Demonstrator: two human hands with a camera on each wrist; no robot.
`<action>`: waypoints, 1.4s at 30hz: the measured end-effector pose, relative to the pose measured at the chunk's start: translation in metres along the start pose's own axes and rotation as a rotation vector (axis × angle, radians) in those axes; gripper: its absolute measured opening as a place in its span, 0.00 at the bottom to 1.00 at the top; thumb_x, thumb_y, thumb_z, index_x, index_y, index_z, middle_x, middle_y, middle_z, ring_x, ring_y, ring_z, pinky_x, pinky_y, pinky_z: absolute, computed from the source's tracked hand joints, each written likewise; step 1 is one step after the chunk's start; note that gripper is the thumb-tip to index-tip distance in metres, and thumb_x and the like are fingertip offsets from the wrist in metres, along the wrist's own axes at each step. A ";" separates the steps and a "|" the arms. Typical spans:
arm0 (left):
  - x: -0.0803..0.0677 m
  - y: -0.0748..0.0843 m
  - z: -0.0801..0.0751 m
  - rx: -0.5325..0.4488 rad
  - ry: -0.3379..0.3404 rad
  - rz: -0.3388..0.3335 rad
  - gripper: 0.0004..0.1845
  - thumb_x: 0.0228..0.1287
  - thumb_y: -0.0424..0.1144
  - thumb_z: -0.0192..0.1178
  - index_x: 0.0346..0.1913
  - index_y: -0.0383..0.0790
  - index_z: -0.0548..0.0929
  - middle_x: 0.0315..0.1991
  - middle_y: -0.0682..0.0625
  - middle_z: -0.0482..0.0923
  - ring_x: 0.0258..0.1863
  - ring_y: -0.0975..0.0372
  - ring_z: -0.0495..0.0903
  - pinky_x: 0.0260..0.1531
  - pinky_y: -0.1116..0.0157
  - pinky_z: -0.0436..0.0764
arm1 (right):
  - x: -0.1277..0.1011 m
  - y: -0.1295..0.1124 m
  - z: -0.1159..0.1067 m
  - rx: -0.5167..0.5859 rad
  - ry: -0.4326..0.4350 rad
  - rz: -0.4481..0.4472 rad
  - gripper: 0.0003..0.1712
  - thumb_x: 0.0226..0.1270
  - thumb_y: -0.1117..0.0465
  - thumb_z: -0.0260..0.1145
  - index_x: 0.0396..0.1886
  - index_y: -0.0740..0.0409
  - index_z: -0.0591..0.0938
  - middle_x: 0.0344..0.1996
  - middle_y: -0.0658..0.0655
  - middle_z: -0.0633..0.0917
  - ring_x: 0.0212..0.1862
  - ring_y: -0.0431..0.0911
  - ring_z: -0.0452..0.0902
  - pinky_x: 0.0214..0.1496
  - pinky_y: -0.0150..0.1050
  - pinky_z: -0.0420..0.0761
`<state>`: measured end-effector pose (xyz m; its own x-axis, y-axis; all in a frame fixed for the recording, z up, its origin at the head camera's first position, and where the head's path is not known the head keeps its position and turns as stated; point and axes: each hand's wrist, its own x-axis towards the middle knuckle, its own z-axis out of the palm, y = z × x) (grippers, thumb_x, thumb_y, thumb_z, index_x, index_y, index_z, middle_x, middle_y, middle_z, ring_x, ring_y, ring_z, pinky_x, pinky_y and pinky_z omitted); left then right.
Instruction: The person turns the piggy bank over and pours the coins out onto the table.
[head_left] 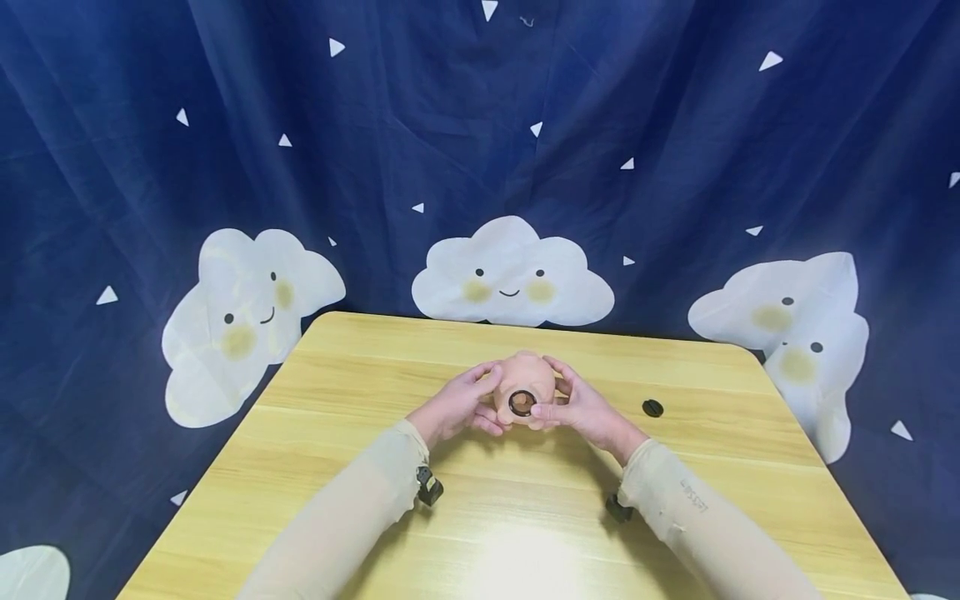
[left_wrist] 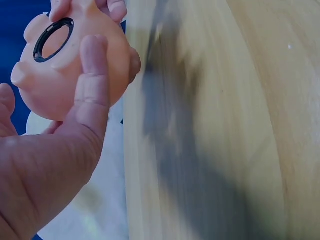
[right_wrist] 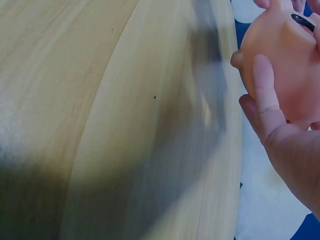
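Observation:
A round pink piggy bank [head_left: 527,372] is held between both hands over the far half of the table. Its underside is turned toward me, showing a round opening with a black rim [left_wrist: 36,54] and stubby feet around it. My left hand [head_left: 459,405] grips the bank's left side, thumb lying across the pink surface in the left wrist view. On the opposite side, my right hand [head_left: 588,412] holds the bank [right_wrist: 281,50] with thumb and fingers. A round black plug [head_left: 652,408] lies on the table to the right, apart from both hands.
The wooden table [head_left: 360,383] ends at a far edge just beyond the hands. Behind it hangs a dark blue curtain [head_left: 450,125] with white clouds and small triangles. A small black camera [head_left: 429,485] sits at the left wrist, another [head_left: 618,508] at the right.

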<state>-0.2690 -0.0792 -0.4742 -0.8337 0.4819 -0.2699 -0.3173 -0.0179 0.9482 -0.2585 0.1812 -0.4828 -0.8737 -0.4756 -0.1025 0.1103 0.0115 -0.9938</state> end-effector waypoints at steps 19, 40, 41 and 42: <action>0.000 -0.005 0.000 -0.086 0.009 -0.087 0.40 0.79 0.62 0.58 0.82 0.45 0.64 0.67 0.31 0.78 0.40 0.45 0.91 0.43 0.50 0.94 | 0.001 -0.001 0.006 -0.113 0.035 -0.009 0.70 0.64 0.66 0.80 0.89 0.53 0.39 0.85 0.67 0.58 0.78 0.68 0.68 0.68 0.48 0.85; -0.007 -0.008 -0.009 -0.082 -0.020 -0.026 0.43 0.77 0.50 0.65 0.87 0.52 0.55 0.70 0.29 0.75 0.34 0.54 0.89 0.49 0.44 0.92 | -0.002 -0.011 -0.002 0.030 -0.132 0.200 0.50 0.85 0.47 0.58 0.90 0.47 0.39 0.66 0.74 0.81 0.56 0.54 0.89 0.62 0.58 0.89; -0.007 -0.007 -0.009 -0.081 -0.017 -0.023 0.43 0.77 0.49 0.65 0.87 0.52 0.55 0.71 0.31 0.76 0.34 0.55 0.89 0.49 0.46 0.92 | -0.002 -0.011 -0.002 0.035 -0.125 0.202 0.50 0.85 0.47 0.58 0.90 0.48 0.39 0.64 0.72 0.83 0.55 0.54 0.89 0.61 0.57 0.89; -0.007 -0.007 -0.009 -0.076 -0.015 -0.017 0.43 0.77 0.49 0.66 0.87 0.53 0.55 0.71 0.33 0.76 0.33 0.55 0.89 0.48 0.47 0.93 | -0.002 -0.011 -0.001 0.046 -0.116 0.204 0.50 0.85 0.47 0.59 0.90 0.47 0.39 0.63 0.71 0.85 0.54 0.53 0.89 0.61 0.57 0.89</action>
<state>-0.2649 -0.0909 -0.4805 -0.8210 0.4958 -0.2830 -0.3656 -0.0759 0.9277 -0.2586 0.1829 -0.4719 -0.7713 -0.5649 -0.2932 0.3028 0.0795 -0.9497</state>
